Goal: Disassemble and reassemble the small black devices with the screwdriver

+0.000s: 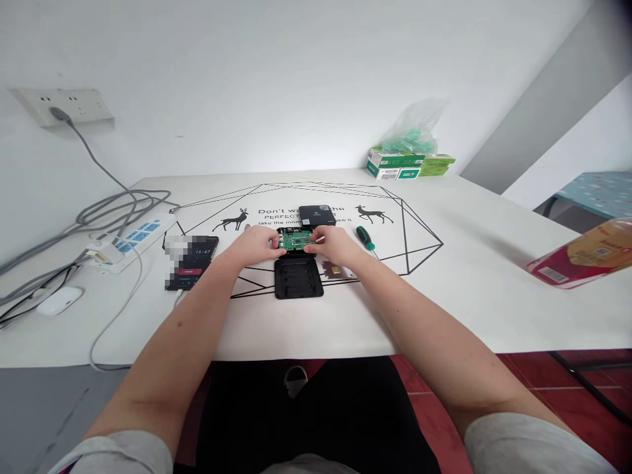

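Observation:
A green circuit board (295, 241) is between my two hands, over a black plastic shell at the middle of the table. My left hand (259, 242) pinches the board's left edge between thumb and fingers. On the opposite edge, my right hand (332, 243) grips it the same way. Just below lies an open black plastic cover (299, 278), its inner side up. Behind the board rests a flat black box-like piece (316, 214) with a small label. A brown card-like piece with a gold square (336, 270) lies partly under my right wrist.
A green and black screwdriver (364, 237) lies right of my right hand. On the left are a phone (197, 263), a white power strip (143, 237), cables and a white earbud case (60, 301). Green boxes (397, 162) stand at the back right; a red and yellow package (585, 253) sits far right.

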Tool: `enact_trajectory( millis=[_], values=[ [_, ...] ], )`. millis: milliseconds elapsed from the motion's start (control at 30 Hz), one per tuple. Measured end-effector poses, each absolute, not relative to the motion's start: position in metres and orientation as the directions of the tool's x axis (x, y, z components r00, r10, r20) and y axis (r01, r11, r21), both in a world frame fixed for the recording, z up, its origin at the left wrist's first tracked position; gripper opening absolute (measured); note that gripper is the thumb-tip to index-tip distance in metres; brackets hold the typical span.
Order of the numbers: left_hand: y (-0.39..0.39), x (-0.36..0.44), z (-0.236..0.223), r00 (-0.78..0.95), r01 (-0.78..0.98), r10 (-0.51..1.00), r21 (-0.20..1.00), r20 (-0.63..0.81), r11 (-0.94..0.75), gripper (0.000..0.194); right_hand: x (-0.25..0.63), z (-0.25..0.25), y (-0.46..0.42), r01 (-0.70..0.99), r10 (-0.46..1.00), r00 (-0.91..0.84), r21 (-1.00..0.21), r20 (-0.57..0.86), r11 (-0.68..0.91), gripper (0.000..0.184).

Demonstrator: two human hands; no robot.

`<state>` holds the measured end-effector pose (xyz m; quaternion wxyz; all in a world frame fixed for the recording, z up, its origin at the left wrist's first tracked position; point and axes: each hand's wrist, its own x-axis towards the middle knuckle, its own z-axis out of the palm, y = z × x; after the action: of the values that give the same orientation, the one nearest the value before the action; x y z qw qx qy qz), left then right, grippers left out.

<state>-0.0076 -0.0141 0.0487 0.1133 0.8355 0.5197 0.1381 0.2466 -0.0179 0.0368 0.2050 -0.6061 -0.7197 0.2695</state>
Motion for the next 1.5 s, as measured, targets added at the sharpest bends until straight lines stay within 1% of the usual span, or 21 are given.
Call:
enact_trajectory(
  millis=[200, 400, 600, 900, 1033, 1167, 1367, 1500],
  values=[
    [-0.011, -0.010, 0.046, 0.444, 0.820, 0.891, 0.358, 0.094, -0.447, 0.027, 0.243, 0.037, -0.020, 0.802, 0.984, -0.180, -0.582, -0.015, 0.138, 0.027],
    [-0.010, -0.011, 0.045, 0.440, 0.801, 0.896, 0.421, 0.069, -0.426, 0.029, 0.241, 0.039, -0.023, 0.832, 0.980, -0.198, -0.527, 0.013, 0.175, 0.026],
    [-0.010, -0.012, 0.045, 0.460, 0.801, 0.883, 0.387, 0.092, -0.457, 0.025, 0.241, 0.036, -0.020, 0.848, 0.966, -0.257, -0.471, 0.038, 0.244, 0.026],
    [-0.010, -0.013, 0.043, 0.483, 0.790, 0.870, 0.378, 0.104, -0.484, 0.025, 0.242, 0.037, -0.020, 0.856, 0.961, -0.273, -0.447, 0.034, 0.259, 0.026],
    [-0.008, -0.013, 0.041, 0.498, 0.791, 0.861, 0.355, 0.098, -0.498, 0.024, 0.241, 0.036, -0.021, 0.862, 0.958, -0.283, -0.427, 0.044, 0.275, 0.028],
    [-0.006, -0.015, 0.039, 0.509, 0.787, 0.856, 0.352, 0.093, -0.506, 0.024, 0.240, 0.034, -0.022, 0.860, 0.960, -0.277, -0.432, 0.048, 0.271, 0.033],
    [-0.005, -0.016, 0.035, 0.534, 0.779, 0.839, 0.324, 0.104, -0.536, 0.025, 0.241, 0.033, -0.022, 0.848, 0.950, -0.308, -0.441, 0.046, 0.296, 0.027],
    [-0.006, -0.016, 0.032, 0.519, 0.793, 0.849, 0.317, 0.094, -0.520, 0.028, 0.241, 0.031, -0.021, 0.845, 0.945, -0.326, -0.436, 0.038, 0.309, 0.027]
  ],
)
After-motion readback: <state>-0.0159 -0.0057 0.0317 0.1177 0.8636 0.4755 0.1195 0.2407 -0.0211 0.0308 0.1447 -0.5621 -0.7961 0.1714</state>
